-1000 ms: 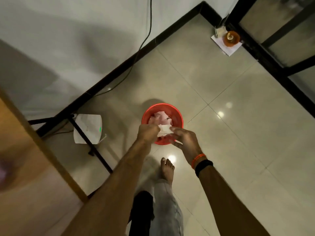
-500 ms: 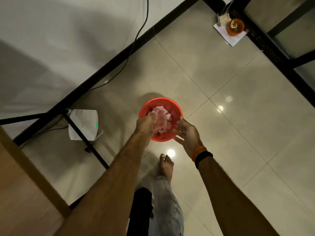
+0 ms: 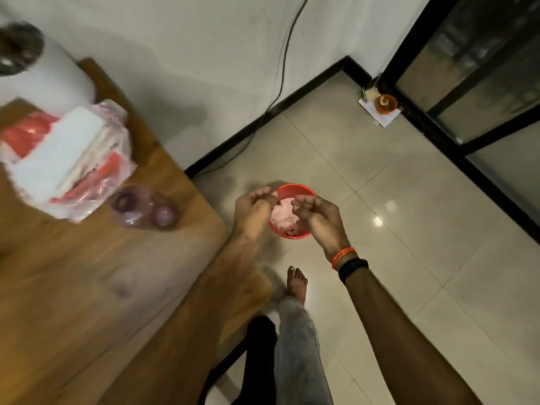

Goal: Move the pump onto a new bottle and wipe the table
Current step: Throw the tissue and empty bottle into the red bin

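A red bin (image 3: pixel 295 189) stands on the tiled floor with crumpled pinkish tissues (image 3: pixel 283 218) inside. My left hand (image 3: pixel 253 211) hovers over its left rim, fingers curled loosely, holding nothing. My right hand (image 3: pixel 318 215) hovers over its right rim, fingers bent and apart, also holding nothing. On the wooden table (image 3: pixel 87 287) at the left lies a clear purplish bottle (image 3: pixel 140 209) on its side, blurred. Behind it is a plastic pack of white tissues (image 3: pixel 67 159) and a white paper roll (image 3: pixel 43 71). No pump is visible.
The table's corner (image 3: pixel 257 285) juts toward my legs. My bare foot (image 3: pixel 296 283) stands just in front of the bin. A black cable (image 3: pixel 280 74) runs down the wall. A small orange object on paper (image 3: pixel 385 105) sits in the far corner by a black-framed glass door.
A white tissue held between both hands a second ago has dropped into the bin. Both hands have let go and pulled back slightly. The view has swung left, bringing the tabletop into sight.
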Demonstrator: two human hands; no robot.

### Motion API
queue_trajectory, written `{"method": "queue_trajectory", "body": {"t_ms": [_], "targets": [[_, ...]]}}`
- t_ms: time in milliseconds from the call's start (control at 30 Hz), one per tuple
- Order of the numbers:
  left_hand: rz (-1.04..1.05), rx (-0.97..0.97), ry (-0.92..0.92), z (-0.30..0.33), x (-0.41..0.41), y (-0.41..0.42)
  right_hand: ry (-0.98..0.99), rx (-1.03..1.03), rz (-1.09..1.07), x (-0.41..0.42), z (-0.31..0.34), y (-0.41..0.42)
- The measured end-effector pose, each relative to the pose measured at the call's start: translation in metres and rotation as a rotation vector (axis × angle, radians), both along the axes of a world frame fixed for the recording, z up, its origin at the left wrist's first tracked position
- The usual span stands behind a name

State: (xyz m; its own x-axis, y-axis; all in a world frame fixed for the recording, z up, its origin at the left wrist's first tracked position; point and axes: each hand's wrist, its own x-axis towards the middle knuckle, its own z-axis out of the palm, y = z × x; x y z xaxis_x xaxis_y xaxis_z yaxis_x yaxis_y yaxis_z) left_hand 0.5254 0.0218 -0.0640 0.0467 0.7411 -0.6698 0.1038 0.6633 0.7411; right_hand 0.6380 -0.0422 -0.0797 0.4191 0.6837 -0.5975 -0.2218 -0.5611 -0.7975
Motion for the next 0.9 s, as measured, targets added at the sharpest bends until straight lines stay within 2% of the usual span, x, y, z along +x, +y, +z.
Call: {"method": "queue_trajectory", "body": {"t_ms": [200, 433, 567, 767, 900], "targets": [[0.098, 0.099, 0.016, 0.087, -0.091, -0.032, -0.035, 0.107, 0.132, -0.083, 0.083, -0.008], [0.215, 0.089, 0.151, 0.118, -0.182, -0.044, -0.066, 0.123, 0.258, -0.153, 0.111, 0.011], [0.318, 0.125, 0.107, 0.125, -0.208, -0.023, -0.121, 0.114, 0.309, -0.172, 0.113, 0.037], [0.114, 0.155, 0.035, 0.131, -0.212, -0.001, -0.200, 0.067, 0.402, -0.187, 0.113, 0.064], [0.062, 0.147, 0.008, 0.128, -0.209, 0.002, -0.226, 0.065, 0.413, -0.191, 0.112, 0.065]]}}
